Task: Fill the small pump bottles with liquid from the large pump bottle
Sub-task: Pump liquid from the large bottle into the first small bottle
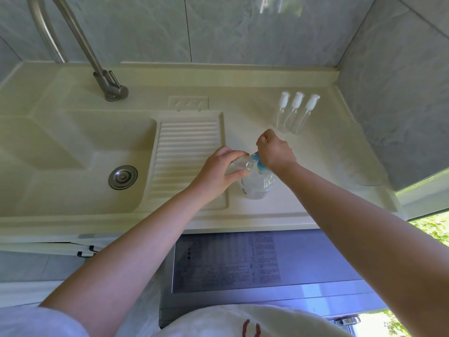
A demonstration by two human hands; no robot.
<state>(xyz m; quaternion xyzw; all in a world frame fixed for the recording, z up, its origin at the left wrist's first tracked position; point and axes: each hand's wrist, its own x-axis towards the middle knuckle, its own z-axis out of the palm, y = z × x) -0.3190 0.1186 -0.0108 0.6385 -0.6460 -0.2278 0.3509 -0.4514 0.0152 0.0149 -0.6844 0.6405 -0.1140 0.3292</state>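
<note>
A large clear bottle (256, 184) with a blue pump head (260, 164) stands on the cream counter (279, 205), right of the ribbed washboard. My left hand (216, 172) grips a small clear bottle (239, 165), tilted with its mouth at the blue pump's spout. My right hand (274, 152) sits on top of the blue pump, fingers curled over it. Three small clear pump bottles (295, 113) with white tops lie side by side at the back right of the counter.
A sink basin (73, 152) with a metal drain (122, 177) lies to the left, with a steel tap (107, 79) behind it. The ribbed washboard (187, 147) sits between sink and bottles. Tiled walls close off the back and right. A grey appliance top (243, 261) is below the counter edge.
</note>
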